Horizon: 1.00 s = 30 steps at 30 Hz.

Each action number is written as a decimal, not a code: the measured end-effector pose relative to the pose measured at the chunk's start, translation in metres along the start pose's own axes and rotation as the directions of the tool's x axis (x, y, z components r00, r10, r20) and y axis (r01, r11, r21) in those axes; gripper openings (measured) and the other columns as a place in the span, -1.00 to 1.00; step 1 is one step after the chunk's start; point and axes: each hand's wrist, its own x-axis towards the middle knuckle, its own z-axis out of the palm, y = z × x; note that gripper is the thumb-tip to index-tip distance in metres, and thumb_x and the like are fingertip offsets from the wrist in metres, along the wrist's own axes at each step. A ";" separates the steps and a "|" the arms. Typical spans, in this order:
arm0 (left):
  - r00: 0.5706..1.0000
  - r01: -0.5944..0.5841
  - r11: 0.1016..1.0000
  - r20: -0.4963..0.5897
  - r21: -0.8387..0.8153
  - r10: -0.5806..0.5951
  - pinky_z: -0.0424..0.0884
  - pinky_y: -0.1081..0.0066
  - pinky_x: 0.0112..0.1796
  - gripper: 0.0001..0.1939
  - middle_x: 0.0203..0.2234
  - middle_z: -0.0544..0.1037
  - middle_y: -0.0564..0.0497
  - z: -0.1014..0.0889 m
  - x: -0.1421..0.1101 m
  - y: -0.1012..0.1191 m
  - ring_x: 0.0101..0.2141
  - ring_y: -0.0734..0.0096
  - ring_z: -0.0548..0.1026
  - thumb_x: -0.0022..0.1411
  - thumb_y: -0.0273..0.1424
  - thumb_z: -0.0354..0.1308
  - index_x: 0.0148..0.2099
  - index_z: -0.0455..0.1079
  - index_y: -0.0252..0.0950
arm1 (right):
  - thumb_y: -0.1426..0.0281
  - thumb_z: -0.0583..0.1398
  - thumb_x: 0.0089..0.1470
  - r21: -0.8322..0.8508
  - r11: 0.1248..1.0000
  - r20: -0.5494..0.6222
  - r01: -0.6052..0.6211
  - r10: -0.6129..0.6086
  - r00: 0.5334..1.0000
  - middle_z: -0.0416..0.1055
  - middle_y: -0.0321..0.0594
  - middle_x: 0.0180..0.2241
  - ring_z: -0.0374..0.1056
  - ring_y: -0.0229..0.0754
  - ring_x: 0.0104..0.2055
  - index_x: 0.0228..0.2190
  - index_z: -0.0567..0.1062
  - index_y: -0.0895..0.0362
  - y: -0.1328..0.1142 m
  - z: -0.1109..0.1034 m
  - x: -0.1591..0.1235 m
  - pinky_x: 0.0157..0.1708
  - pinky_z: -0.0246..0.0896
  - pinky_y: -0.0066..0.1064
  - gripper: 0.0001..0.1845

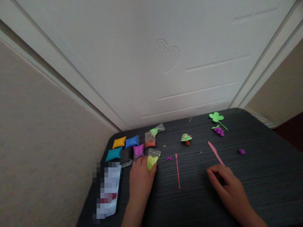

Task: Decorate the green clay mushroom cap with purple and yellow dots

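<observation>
My left hand (142,176) is closed on a small clear bag of yellow modelling clay (152,161), its thumb along the right side. My right hand (228,192) rests over the table at the right, thumb and forefinger tips together; whether anything tiny sits between them is hidden. Just beyond its knuckles lies a pink plastic knife (215,152). Between the hands is a thin pink modelling stick (178,171). A curved purple clay bit (169,158) lies near the stick's top end.
Bags of orange (119,142), blue (132,142), teal (114,154), black (126,155) and magenta clay (138,150) lie left. A clay mushroom (186,138), clover (216,117), grapes (218,130) and purple piece (241,151) stand farther back or right. A blurred-out flat object (109,192) lies front left.
</observation>
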 end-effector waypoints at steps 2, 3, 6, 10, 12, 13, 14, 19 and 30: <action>1.000 -0.007 1.000 -0.020 0.018 0.007 0.19 0.16 -0.11 -0.57 -0.16 0.38 -0.17 -0.004 0.002 0.002 -0.14 0.08 0.28 0.15 -0.23 -0.04 -0.01 0.29 -0.38 | 0.30 0.08 0.08 -0.005 1.000 0.005 0.000 0.000 1.000 0.38 -0.29 -0.39 0.26 -0.19 -0.29 -0.39 0.36 0.05 0.001 0.002 0.000 -0.25 0.13 -0.28 -0.89; 0.999 -0.014 1.000 -0.030 0.023 0.015 0.17 0.13 -0.10 -0.56 -0.14 0.37 -0.18 -0.005 0.002 0.004 -0.12 0.06 0.26 0.16 -0.24 -0.04 0.02 0.27 -0.38 | 0.29 0.08 0.08 -0.006 1.000 0.007 0.000 0.000 1.000 0.38 -0.28 -0.40 0.26 -0.19 -0.30 -0.40 0.36 0.05 0.001 0.002 0.000 -0.26 0.13 -0.28 -0.89; 0.996 -0.087 0.996 -0.018 0.009 0.087 0.11 0.13 -0.07 -0.63 -0.09 0.35 -0.12 -0.008 0.003 0.018 -0.06 0.08 0.21 0.18 -0.28 -0.05 0.00 0.31 -0.26 | 0.30 0.08 0.07 -0.010 1.000 0.012 0.006 -0.006 1.000 0.38 -0.28 -0.40 0.26 -0.18 -0.31 -0.40 0.36 0.06 0.001 0.004 0.001 -0.27 0.14 -0.27 -0.89; 0.965 -0.247 0.966 0.076 -0.083 0.253 0.08 0.18 -0.07 -0.78 -0.19 0.44 0.06 -0.002 0.010 0.040 -0.09 0.23 0.26 0.14 -0.32 0.05 -0.15 0.41 -0.07 | 0.31 0.08 0.07 -0.025 1.000 0.013 0.019 -0.018 1.000 0.38 -0.28 -0.40 0.26 -0.19 -0.30 -0.40 0.36 0.06 0.001 0.005 0.004 -0.26 0.14 -0.27 -0.90; 0.949 -0.280 0.951 0.108 -0.135 0.295 0.08 0.16 -0.10 -0.81 -0.27 0.48 0.06 0.003 0.015 0.046 -0.15 0.24 0.31 0.12 -0.34 0.08 -0.20 0.43 -0.08 | 0.32 0.08 0.08 -0.035 0.999 0.002 0.025 -0.025 1.000 0.39 -0.28 -0.40 0.27 -0.19 -0.31 -0.40 0.37 0.07 0.002 0.006 0.004 -0.27 0.15 -0.28 -0.89; 0.945 -0.285 0.945 0.120 -0.161 0.305 0.08 0.15 -0.11 -0.82 -0.30 0.49 0.05 0.005 0.018 0.048 -0.17 0.25 0.32 0.12 -0.36 0.07 -0.22 0.45 -0.11 | 0.32 0.08 0.08 -0.041 0.999 -0.004 0.030 -0.030 1.000 0.39 -0.27 -0.41 0.28 -0.19 -0.32 -0.40 0.37 0.07 0.003 0.006 0.003 -0.28 0.15 -0.28 -0.89; 0.942 -0.284 0.940 0.128 -0.188 0.310 0.07 0.14 -0.12 -0.83 -0.32 0.50 0.03 0.007 0.020 0.048 -0.19 0.25 0.34 0.13 -0.38 0.06 -0.25 0.45 -0.14 | 0.32 0.08 0.07 -0.046 0.998 -0.010 0.036 -0.037 0.999 0.39 -0.27 -0.41 0.28 -0.19 -0.32 -0.40 0.37 0.08 0.003 0.006 0.003 -0.28 0.16 -0.29 -0.89; 0.942 -0.232 0.903 0.149 -0.361 0.301 0.06 0.12 -0.09 -0.80 -0.34 0.52 -0.01 0.004 0.024 0.046 -0.22 0.26 0.37 0.16 -0.38 0.00 -0.29 0.47 -0.21 | 0.36 0.08 0.07 -0.048 0.992 0.026 0.118 -0.117 0.993 0.40 -0.27 -0.43 0.31 -0.21 -0.34 -0.42 0.38 0.09 -0.009 0.002 0.008 -0.31 0.17 -0.31 -0.90; 0.908 0.106 0.555 0.308 -0.825 0.284 0.31 0.39 -0.22 -0.71 -0.34 0.55 0.00 -0.002 0.034 0.058 -0.30 0.35 0.45 0.08 -0.23 0.07 -0.24 0.47 -0.30 | 0.40 0.10 0.08 -0.023 0.881 0.146 0.472 -0.464 0.874 0.47 -0.28 -0.28 0.32 -0.22 -0.22 -0.26 0.44 0.03 -0.061 0.006 0.084 -0.20 0.03 -0.28 -0.83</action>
